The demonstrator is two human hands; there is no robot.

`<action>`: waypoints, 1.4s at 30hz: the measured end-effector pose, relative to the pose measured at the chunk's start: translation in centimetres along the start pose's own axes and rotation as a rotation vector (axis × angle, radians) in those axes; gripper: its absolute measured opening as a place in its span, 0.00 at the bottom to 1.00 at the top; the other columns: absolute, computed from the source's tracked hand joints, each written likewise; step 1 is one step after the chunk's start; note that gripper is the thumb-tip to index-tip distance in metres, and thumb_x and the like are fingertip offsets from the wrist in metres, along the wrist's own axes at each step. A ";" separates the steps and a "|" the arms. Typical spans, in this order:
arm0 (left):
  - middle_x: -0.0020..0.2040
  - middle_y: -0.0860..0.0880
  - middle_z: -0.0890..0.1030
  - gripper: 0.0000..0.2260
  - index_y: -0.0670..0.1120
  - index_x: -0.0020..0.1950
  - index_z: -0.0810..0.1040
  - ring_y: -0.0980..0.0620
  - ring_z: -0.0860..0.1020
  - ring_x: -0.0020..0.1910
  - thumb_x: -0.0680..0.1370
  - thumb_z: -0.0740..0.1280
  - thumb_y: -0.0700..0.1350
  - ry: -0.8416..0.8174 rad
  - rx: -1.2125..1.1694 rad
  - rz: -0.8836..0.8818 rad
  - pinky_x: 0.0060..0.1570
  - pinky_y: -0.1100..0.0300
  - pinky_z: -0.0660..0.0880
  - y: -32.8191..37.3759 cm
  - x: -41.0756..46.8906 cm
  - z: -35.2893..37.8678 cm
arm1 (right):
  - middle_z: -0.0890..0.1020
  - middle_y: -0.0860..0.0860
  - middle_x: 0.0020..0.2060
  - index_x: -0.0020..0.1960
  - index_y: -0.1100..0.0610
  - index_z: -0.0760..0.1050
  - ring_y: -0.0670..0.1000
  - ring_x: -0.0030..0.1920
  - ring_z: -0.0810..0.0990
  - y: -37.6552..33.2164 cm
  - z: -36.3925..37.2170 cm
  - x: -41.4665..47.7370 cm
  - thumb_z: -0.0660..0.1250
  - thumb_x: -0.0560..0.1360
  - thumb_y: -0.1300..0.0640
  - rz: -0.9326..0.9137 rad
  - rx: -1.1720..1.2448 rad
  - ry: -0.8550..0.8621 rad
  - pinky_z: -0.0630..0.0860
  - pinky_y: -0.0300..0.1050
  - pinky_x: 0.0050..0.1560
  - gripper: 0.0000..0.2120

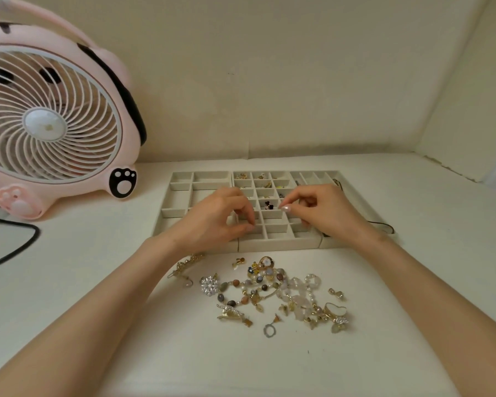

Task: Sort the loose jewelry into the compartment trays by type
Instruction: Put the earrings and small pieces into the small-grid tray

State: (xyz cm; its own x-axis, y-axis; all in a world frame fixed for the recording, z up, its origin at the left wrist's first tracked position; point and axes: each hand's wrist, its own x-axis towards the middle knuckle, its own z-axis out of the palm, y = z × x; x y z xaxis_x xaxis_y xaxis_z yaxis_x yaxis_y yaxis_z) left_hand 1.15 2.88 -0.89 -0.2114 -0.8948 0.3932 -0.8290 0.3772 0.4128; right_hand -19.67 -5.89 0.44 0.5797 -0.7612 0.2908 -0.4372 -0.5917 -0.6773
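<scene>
The three pale grey, felt-lined compartment trays (281, 244) sit side by side at the middle of the white tabletop (98, 282), just beyond the loose jewelry. The middle tray's small square cells hold a few gold pieces (242, 176) in the back rows and a dark little piece (268, 205) further forward. The left tray has larger cells, and the right tray has long slots.

Both hands hover over the middle tray. The left hand (221, 216) is curled, with the thumb and fingertips drawn together above the front cells. The right hand (324, 210) has its forefinger and thumb pressed tip to tip and the other fingers folded. Whether either hand pinches anything cannot be told, as it would be too small to see. The hands cover much of the left and middle trays' front rows.

The heap of loose jewelry (269, 293) lies in front of the trays, between the forearms. It includes a silver snowflake brooch (209, 285), a bracelet of brown and grey stone beads (241, 295), a strand of clear pale beads (298, 296), a gold ring with a white heart (337, 310) and a small silver ring (269, 330). A gold chain (186, 265) lies partly under the left wrist.

A thin black cord (381, 226) trails across the right tray. At far left stands a pink, cat-shaped desk fan (52, 124) with its black cable (15, 247) looping over the table, against a cream wall (298, 81).
</scene>
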 end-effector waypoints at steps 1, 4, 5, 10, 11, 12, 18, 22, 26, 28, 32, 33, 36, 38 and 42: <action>0.49 0.51 0.78 0.03 0.47 0.44 0.80 0.54 0.74 0.50 0.73 0.72 0.45 -0.012 -0.005 0.002 0.52 0.61 0.70 0.1 0.0 0.0 | 0.76 0.49 0.25 0.43 0.50 0.82 0.42 0.26 0.70 -0.2 0.1 -0.4 0.70 0.74 0.58 -0.009 0.013 -0.032 0.68 0.34 0.33 0.04; 0.52 0.53 0.76 0.04 0.49 0.43 0.80 0.56 0.72 0.54 0.72 0.73 0.47 -0.037 -0.019 -0.023 0.55 0.63 0.68 0.4 -0.1 -0.3 | 0.77 0.52 0.27 0.45 0.52 0.82 0.42 0.28 0.72 -1.2 0.2 -1.5 0.70 0.73 0.59 -0.045 0.056 -0.139 0.70 0.33 0.35 0.04; 0.52 0.53 0.76 0.04 0.49 0.42 0.80 0.57 0.72 0.55 0.72 0.72 0.47 -0.037 -0.018 -0.030 0.55 0.63 0.68 0.3 -0.1 -0.5 | 0.78 0.53 0.27 0.45 0.52 0.83 0.42 0.28 0.72 -1.6 0.2 -1.8 0.70 0.73 0.59 -0.064 0.064 -0.162 0.69 0.31 0.34 0.04; 0.52 0.52 0.77 0.02 0.49 0.43 0.79 0.55 0.74 0.53 0.73 0.71 0.46 0.003 0.014 -0.047 0.52 0.62 0.71 -0.3 0.0 -1.4 | 0.76 0.52 0.27 0.45 0.50 0.83 0.41 0.28 0.69 -2.9 1.2 -2.4 0.70 0.73 0.59 -0.140 0.074 -0.240 0.67 0.30 0.33 0.05; 0.52 0.52 0.77 0.02 0.49 0.43 0.79 0.55 0.75 0.52 0.73 0.71 0.46 0.025 0.012 -0.053 0.51 0.61 0.72 -0.5 0.0 -1.5 | 0.74 0.49 0.27 0.46 0.49 0.83 0.41 0.28 0.69 -3.0 1.7 -2.5 0.70 0.74 0.57 -0.167 0.036 -0.251 0.67 0.31 0.34 0.05; 0.51 0.51 0.77 0.02 0.49 0.44 0.79 0.55 0.75 0.50 0.74 0.70 0.46 0.049 0.014 -0.062 0.50 0.59 0.73 -0.6 0.0 -1.5 | 0.73 0.47 0.26 0.47 0.48 0.83 0.42 0.27 0.69 -3.2 2.3 -2.6 0.70 0.74 0.55 -0.197 -0.012 -0.265 0.67 0.32 0.34 0.05; 0.48 0.51 0.77 0.05 0.47 0.46 0.79 0.57 0.75 0.44 0.75 0.69 0.48 0.142 0.047 -0.135 0.45 0.53 0.76 -1.0 0.1 -1.4 | 0.66 0.38 0.22 0.52 0.43 0.81 0.36 0.26 0.68 -4.6 4.6 -3.0 0.67 0.75 0.46 -0.330 -0.372 -0.299 0.58 0.27 0.35 0.07; 0.48 0.50 0.77 0.05 0.46 0.47 0.80 0.56 0.76 0.43 0.75 0.68 0.47 0.142 0.055 -0.135 0.45 0.54 0.76 -0.8 0.1 -1.4 | 0.66 0.39 0.23 0.49 0.44 0.80 0.37 0.26 0.66 -4.6 4.9 -2.9 0.68 0.75 0.47 -0.322 -0.386 -0.298 0.62 0.33 0.37 0.05; 0.48 0.50 0.78 0.06 0.45 0.47 0.80 0.57 0.75 0.43 0.75 0.69 0.46 0.148 0.027 -0.133 0.44 0.59 0.74 -0.4 0.1 -1.8 | 0.67 0.41 0.25 0.48 0.47 0.79 0.39 0.27 0.66 -4.7 4.6 -3.0 0.67 0.75 0.48 -0.303 -0.396 -0.323 0.67 0.39 0.40 0.05; 0.48 0.49 0.78 0.05 0.44 0.46 0.80 0.58 0.76 0.43 0.75 0.69 0.45 0.164 -0.020 -0.139 0.44 0.61 0.74 -0.1 0.2 -2.1 | 0.67 0.42 0.24 0.48 0.48 0.79 0.39 0.27 0.66 -4.7 4.4 -3.0 0.68 0.75 0.49 -0.299 -0.386 -0.329 0.66 0.37 0.37 0.04; 0.49 0.49 0.78 0.02 0.46 0.44 0.79 0.57 0.76 0.43 0.74 0.70 0.43 0.146 -0.063 -0.141 0.44 0.64 0.73 0.4 0.2 -2.4 | 0.66 0.43 0.23 0.47 0.48 0.79 0.37 0.27 0.69 -4.6 4.3 -3.1 0.68 0.75 0.50 -0.296 -0.378 -0.333 0.62 0.31 0.34 0.03; 0.50 0.49 0.78 0.01 0.47 0.44 0.79 0.57 0.76 0.44 0.74 0.70 0.43 0.130 -0.046 -0.139 0.44 0.64 0.73 0.6 0.2 -2.6 | 0.65 0.43 0.22 0.46 0.48 0.79 0.34 0.29 0.70 -4.6 4.2 -3.1 0.68 0.75 0.50 -0.294 -0.371 -0.332 0.62 0.31 0.33 0.03; 0.49 0.52 0.77 0.02 0.48 0.42 0.78 0.59 0.75 0.44 0.74 0.70 0.45 0.083 0.045 -0.144 0.45 0.64 0.73 1.2 0.1 -3.8 | 0.70 0.43 0.21 0.45 0.48 0.79 0.32 0.31 0.71 -4.3 4.1 -3.1 0.69 0.74 0.51 -0.267 -0.325 -0.329 0.61 0.32 0.32 0.02; 0.44 0.55 0.75 0.05 0.50 0.40 0.76 0.60 0.74 0.40 0.73 0.71 0.48 0.049 0.104 -0.150 0.41 0.65 0.71 1.8 -0.5 -4.6 | 0.73 0.36 0.22 0.44 0.48 0.79 0.33 0.31 0.72 -4.2 4.0 -3.1 0.70 0.73 0.51 -0.259 -0.308 -0.326 0.62 0.32 0.33 0.01; 0.38 0.56 0.76 0.05 0.51 0.41 0.78 0.56 0.73 0.38 0.71 0.73 0.49 -0.130 0.130 -0.144 0.36 0.67 0.68 2.5 -3.5 -4.7 | 0.68 0.43 0.20 0.44 0.48 0.80 0.33 0.30 0.71 -4.0 3.9 -3.2 0.70 0.73 0.51 -0.263 -0.299 -0.299 0.62 0.31 0.33 0.01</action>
State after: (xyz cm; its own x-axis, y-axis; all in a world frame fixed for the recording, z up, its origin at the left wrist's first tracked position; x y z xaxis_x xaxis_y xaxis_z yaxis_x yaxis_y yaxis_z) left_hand 2.27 8.07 2.64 -0.1442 -0.9634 0.2258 -0.9135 0.2173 0.3439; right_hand -17.07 -0.06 -0.37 0.8496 -0.4922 0.1893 -0.4024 -0.8371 -0.3706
